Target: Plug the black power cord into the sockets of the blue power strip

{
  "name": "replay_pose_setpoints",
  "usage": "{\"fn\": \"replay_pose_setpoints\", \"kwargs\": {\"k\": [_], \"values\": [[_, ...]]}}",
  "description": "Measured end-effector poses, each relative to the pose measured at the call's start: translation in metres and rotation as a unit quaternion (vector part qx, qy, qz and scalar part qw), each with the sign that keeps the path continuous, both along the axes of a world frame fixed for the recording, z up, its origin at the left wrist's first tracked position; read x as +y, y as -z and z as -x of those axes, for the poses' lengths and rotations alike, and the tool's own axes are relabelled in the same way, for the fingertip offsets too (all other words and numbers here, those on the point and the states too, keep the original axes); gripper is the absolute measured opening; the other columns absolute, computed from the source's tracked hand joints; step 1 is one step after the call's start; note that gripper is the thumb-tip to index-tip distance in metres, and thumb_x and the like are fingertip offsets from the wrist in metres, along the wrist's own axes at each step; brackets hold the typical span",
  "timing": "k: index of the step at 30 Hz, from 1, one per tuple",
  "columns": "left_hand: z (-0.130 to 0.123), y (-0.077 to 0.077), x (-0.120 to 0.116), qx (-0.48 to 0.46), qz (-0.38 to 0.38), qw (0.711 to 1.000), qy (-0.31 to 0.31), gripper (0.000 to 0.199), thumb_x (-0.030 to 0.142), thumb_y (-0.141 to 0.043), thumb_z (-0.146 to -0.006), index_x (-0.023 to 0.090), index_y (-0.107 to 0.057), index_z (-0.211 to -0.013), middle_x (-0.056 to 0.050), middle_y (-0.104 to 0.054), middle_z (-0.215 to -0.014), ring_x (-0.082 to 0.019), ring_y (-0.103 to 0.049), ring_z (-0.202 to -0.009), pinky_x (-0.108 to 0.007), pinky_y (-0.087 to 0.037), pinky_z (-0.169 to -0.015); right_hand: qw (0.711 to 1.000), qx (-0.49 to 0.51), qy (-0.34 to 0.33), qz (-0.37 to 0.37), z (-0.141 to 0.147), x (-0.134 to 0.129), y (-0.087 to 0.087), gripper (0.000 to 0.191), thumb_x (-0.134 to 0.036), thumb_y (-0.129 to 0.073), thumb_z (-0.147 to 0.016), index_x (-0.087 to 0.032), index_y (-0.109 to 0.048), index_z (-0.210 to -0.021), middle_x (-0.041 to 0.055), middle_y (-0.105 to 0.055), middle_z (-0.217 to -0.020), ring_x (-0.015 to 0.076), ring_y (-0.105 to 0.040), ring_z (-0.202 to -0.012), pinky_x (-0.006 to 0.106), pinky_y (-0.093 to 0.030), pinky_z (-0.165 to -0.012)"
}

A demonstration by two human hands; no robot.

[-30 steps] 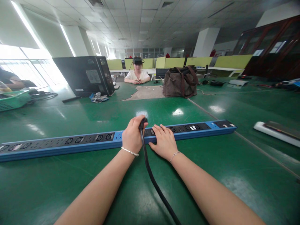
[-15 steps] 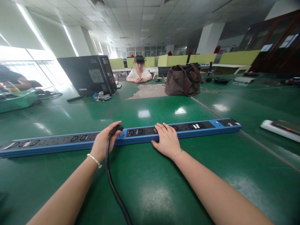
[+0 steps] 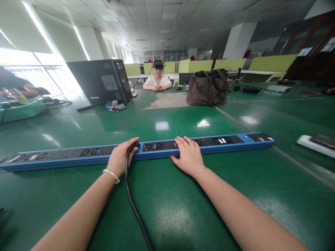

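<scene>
From the left edge to the right of the frame, the strip (image 3: 157, 154) is lying across the counter (image 3: 180, 205). Left of centre, the left grip (image 3: 119, 158) is holding the plug (image 3: 134, 145), fingers closed, against the strip; its seating is hidden. The cord (image 3: 126, 174) is trailing to the lower edge. Right of centre, the right grip (image 3: 190, 157) is resting open-fingered on the strip.

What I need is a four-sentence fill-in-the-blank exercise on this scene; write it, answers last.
The left grip holds a plug coloured ____.
The right grip rests on a power strip whose casing is ____.
In the picture, the bag stands to the ____ of the computer case.
Around each wrist is a silvery ____.

Missing words: black; blue; right; bracelet.
</scene>
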State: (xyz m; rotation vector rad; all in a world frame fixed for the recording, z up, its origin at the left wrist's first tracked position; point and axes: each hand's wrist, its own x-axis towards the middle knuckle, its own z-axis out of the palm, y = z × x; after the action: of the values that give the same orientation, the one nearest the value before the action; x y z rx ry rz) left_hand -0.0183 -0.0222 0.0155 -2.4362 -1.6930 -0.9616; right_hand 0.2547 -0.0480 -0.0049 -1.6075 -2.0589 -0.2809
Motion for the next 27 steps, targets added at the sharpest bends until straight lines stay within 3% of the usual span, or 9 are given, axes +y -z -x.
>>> {"fn": "replay_pose_setpoints", "kwargs": {"k": [9,18,27], "values": [[0.000,-0.001,-0.001,0.080,-0.025,0.996,0.039,0.040,0.041,-0.040,-0.090,0.025,-0.054,-0.123,-0.005,-0.066,-0.117,-0.020,-0.062,-0.105,-0.035,-0.047,-0.091,1.000,-0.002,0.003,0.000,0.000,0.000,-0.001,0.060,-0.040,-0.061,-0.073,-0.015,-0.051,-0.127,0.0086,-0.051,-0.135,0.0289,-0.037,-0.127,0.043,-0.024,-0.105],[-0.002,0.000,-0.012,0.137,-0.047,0.989,-0.008,0.043,0.047,-0.040,-0.089,0.029,-0.052,-0.126,-0.004,-0.066,-0.117,-0.021,-0.064,-0.103,-0.035,-0.049,-0.086,1.000,-0.001,0.004,0.002,0.001,0.000,-0.001,0.060,-0.039,-0.061,-0.073,-0.015,-0.051,-0.127,0.0087,-0.051,-0.135,0.0287,-0.036,-0.127,0.043,-0.024,-0.104],[-0.010,-0.009,-0.015,0.167,-0.048,0.984,-0.026,0.038,0.042,-0.037,-0.091,0.030,-0.053,-0.124,-0.002,-0.066,-0.117,-0.019,-0.064,-0.101,-0.035,-0.047,-0.089,1.000,0.001,0.008,0.007,0.001,0.000,0.000,0.061,-0.039,-0.061,-0.072,-0.016,-0.050,-0.127,0.0088,-0.051,-0.135,0.0288,-0.035,-0.128,0.044,-0.024,-0.105]]}}
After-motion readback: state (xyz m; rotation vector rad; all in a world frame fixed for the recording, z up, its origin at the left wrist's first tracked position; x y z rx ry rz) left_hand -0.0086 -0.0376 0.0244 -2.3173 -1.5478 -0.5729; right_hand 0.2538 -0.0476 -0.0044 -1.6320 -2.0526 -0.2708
